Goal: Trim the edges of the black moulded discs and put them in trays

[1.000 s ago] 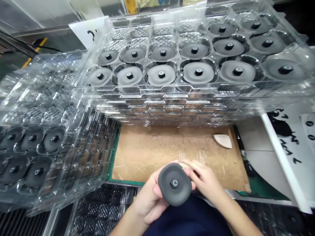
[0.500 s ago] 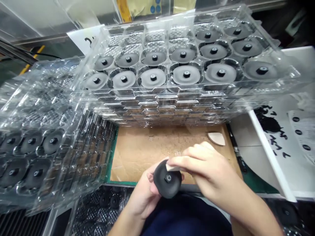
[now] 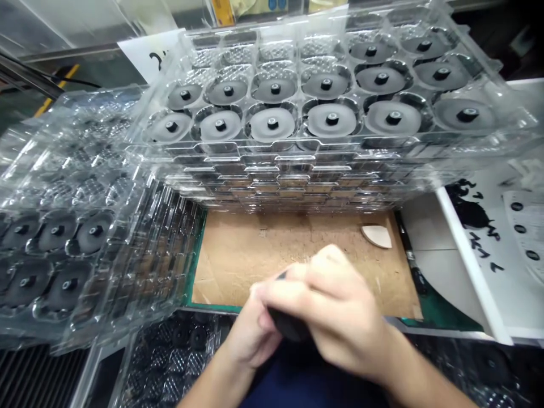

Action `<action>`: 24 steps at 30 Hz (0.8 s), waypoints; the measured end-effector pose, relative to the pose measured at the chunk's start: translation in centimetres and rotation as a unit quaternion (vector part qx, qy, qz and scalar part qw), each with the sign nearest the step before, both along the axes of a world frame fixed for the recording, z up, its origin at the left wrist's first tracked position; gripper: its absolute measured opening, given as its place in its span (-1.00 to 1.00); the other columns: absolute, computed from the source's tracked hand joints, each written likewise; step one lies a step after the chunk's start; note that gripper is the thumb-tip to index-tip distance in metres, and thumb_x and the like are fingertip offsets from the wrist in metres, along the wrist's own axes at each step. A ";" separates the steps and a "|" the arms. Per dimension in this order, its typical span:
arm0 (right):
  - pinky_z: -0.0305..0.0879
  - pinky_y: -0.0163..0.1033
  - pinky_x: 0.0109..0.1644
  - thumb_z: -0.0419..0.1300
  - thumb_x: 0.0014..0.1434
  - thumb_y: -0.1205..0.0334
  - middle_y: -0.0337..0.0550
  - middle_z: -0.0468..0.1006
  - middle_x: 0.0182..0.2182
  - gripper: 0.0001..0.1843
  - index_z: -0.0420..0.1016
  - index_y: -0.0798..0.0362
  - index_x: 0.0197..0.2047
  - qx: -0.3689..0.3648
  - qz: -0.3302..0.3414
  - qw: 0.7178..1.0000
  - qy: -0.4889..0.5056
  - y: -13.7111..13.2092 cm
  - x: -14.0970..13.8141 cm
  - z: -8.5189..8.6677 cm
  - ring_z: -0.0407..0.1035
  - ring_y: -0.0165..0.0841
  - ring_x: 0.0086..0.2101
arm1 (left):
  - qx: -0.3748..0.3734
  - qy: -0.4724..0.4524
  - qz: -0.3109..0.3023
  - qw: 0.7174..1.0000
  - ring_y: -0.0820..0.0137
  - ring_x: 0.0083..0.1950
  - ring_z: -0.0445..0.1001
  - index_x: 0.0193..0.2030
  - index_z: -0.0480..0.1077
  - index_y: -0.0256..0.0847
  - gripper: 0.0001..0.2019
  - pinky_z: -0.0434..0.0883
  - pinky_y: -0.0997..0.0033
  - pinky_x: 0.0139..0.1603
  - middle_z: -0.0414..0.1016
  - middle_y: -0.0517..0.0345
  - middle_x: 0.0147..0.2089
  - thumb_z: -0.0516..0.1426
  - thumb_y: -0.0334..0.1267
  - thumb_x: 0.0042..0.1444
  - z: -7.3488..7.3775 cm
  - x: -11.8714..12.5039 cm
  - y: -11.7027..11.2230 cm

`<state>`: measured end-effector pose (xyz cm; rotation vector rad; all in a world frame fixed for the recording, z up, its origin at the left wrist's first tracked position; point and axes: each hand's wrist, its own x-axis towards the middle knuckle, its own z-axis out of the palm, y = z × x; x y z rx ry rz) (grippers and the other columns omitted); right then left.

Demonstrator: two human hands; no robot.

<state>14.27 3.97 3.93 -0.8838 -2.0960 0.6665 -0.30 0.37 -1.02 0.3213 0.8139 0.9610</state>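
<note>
My left hand grips a round black disc part from below, just above the near edge of the brown board. My right hand lies over the top of the disc with its fingers curled across it, blurred by motion, and hides most of the part. A small pale pad was between its fingers earlier; I cannot see it now.
A tall stack of clear blister trays with grey discs in the top one stands behind the board. More clear trays with black discs lean at the left. A pale wedge-shaped piece lies on the board's right. A white panel is at the right.
My right hand has slid leftward over the disc and now covers it. The disc's face and centre hub, visible before, are hidden.
</note>
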 end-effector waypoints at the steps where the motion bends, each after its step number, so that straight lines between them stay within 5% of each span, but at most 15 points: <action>1: 0.06 -0.22 -0.30 -0.03 0.30 0.39 -0.23 0.53 -0.41 -0.72 0.49 0.05 -0.09 -0.029 -0.030 0.999 -0.002 -0.1 0.2 -0.2 0.30 -0.42 -0.43 | 0.005 0.003 0.019 1.000 0.20 0.00 0.46 -0.01 0.48 -0.18 -0.32 0.34 0.33 0.05 0.56 0.11 -0.16 0.37 0.04 -0.36 0.0 -0.1 0.0; 4: 0.16 -0.28 -0.30 0.06 0.24 0.41 -0.24 0.54 -0.36 -0.72 0.45 0.01 -0.03 -0.161 -0.060 0.985 -0.003 -1.3 1.5 -1.1 0.34 -0.44 -0.40 | 0.003 -0.012 0.060 0.998 0.35 -0.09 0.51 -0.03 0.48 -0.08 -0.38 0.39 0.51 -0.08 0.57 0.17 -0.09 0.38 -0.04 -0.34 -0.1 -0.7 0.1; 7: 0.29 -0.38 -0.34 0.10 0.23 0.33 -0.31 0.56 -0.34 -0.72 0.46 -0.13 -0.02 -0.258 -0.033 0.963 0.075 -3.3 2.4 -2.6 0.40 -0.45 -0.39 | 0.006 -0.044 0.066 0.997 0.29 -0.04 0.53 -0.04 0.48 -0.05 -0.43 0.42 0.43 -0.03 0.56 0.14 -0.01 0.38 -0.08 -0.30 -0.3 -1.2 0.2; 12: 0.39 -0.27 -0.09 0.16 0.20 0.17 -0.23 0.61 -0.15 -0.82 0.56 -0.09 -0.16 -0.366 -0.250 0.891 0.101 -4.9 2.6 -5.5 0.47 -0.29 -0.15 | 0.020 -0.069 0.051 0.996 0.26 0.01 0.52 0.00 0.46 -0.04 -0.43 0.40 0.44 0.03 0.56 0.14 0.02 0.37 -0.13 -0.25 -0.4 -0.9 0.4; 14: 0.38 -0.26 -0.06 0.16 0.20 0.15 -0.24 0.60 -0.14 -0.81 0.56 -0.09 -0.15 -0.350 -0.270 0.892 0.098 -4.4 2.8 -5.3 0.47 -0.28 -0.13 | 0.026 -0.075 0.041 0.996 0.27 -0.01 0.53 -0.01 0.47 -0.05 -0.44 0.41 0.46 0.01 0.56 0.14 0.01 0.38 -0.14 -0.25 -0.3 -0.5 0.5; 18: 0.36 -0.28 -0.25 0.11 0.24 0.25 -0.20 0.58 -0.16 -0.75 0.47 -0.09 -0.02 -0.190 -0.254 0.947 0.062 -3.0 1.9 -2.4 0.45 -0.33 -0.24 | 0.023 -0.045 0.046 0.998 0.30 -0.03 0.52 0.00 0.46 -0.09 -0.39 0.40 0.49 0.00 0.57 0.12 -0.03 0.39 -0.12 -0.30 0.0 0.2 0.4; 21: 0.31 -0.19 -0.23 0.02 0.25 0.40 -0.07 0.59 -0.25 -0.69 0.40 0.14 0.04 -0.043 -0.139 0.989 0.030 -2.4 0.1 -0.6 0.43 -0.30 -0.30 | -0.006 -0.015 0.048 0.999 0.32 -0.05 0.50 0.00 0.46 -0.11 -0.39 0.37 0.44 0.03 0.57 0.13 -0.11 0.40 -0.13 -0.30 0.0 0.1 0.0; 24: 0.28 -0.20 -0.24 -0.01 0.24 0.45 -0.08 0.59 -0.31 -0.73 0.45 0.18 -0.06 -0.065 -0.009 0.998 -0.010 -1.8 -1.2 -0.2 0.42 -0.34 -0.34 | -0.033 0.013 0.061 0.998 0.30 -0.06 0.50 -0.03 0.47 -0.09 -0.41 0.40 0.40 0.00 0.56 0.11 -0.08 0.41 -0.16 -0.30 -0.3 -0.3 -0.3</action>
